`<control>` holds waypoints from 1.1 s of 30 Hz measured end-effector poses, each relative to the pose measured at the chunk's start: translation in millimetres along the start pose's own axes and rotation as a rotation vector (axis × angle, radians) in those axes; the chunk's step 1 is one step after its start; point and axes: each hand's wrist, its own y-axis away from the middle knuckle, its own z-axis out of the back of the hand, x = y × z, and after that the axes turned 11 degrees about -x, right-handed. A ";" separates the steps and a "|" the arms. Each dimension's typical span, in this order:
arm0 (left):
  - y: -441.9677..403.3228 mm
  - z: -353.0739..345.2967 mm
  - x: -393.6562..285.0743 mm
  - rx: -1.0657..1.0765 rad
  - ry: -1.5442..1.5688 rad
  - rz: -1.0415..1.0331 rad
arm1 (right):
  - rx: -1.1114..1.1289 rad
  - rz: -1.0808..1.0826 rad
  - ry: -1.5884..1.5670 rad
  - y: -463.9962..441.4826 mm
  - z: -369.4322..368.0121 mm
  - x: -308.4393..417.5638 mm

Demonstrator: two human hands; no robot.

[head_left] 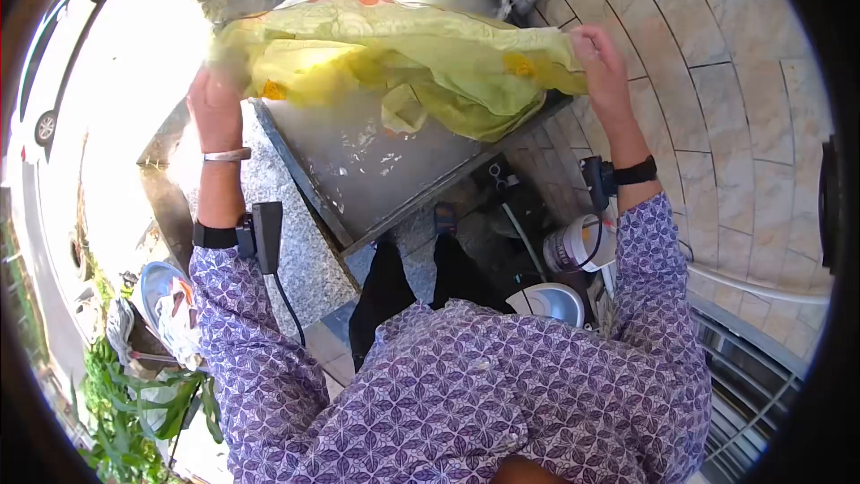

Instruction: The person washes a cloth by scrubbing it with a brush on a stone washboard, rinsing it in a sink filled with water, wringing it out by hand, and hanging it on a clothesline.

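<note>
Yellow-green cloth over wet slab's far side; left hand, right hand curled round ends; I judge part-spread, folds unsmoothed

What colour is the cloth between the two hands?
The cloth is yellow-green with orange patches, best seen in the head view.

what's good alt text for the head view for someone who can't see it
A person's left hand and right hand hold a yellow-green cloth spread between them over a wet sink. A blue basin of cloths sits at the left, a white bucket at the right.
</note>
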 end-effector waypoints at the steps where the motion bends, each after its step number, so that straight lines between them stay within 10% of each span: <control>1: 54.5 -20.4 26.4 0.156 -0.288 -0.002 | 0.273 -0.035 0.270 27.1 -30.4 -58.0; 2: 77.2 -28.3 40.4 0.329 -0.356 -0.044 | 0.479 -0.264 0.234 47.0 -51.1 -59.0; 6: 143.9 -57.3 101.1 0.817 -0.720 0.140 | 0.895 0.122 0.671 87.0 -113.3 -142.4; 15: 160.8 -93.7 143.0 1.248 -1.321 0.141 | 1.313 -0.095 1.374 73.4 -147.4 -170.9; 21: 148.6 -84.6 181.3 1.754 -1.137 -0.097 | 1.035 0.133 1.045 51.8 -100.2 -136.0; 25: 68.7 -57.6 130.2 1.301 -1.099 0.133 | 0.905 0.238 1.081 20.7 -53.9 -84.7; 33: -88.4 21.9 15.9 0.538 -0.888 -0.198 | 0.437 0.327 1.063 -54.2 23.2 -8.8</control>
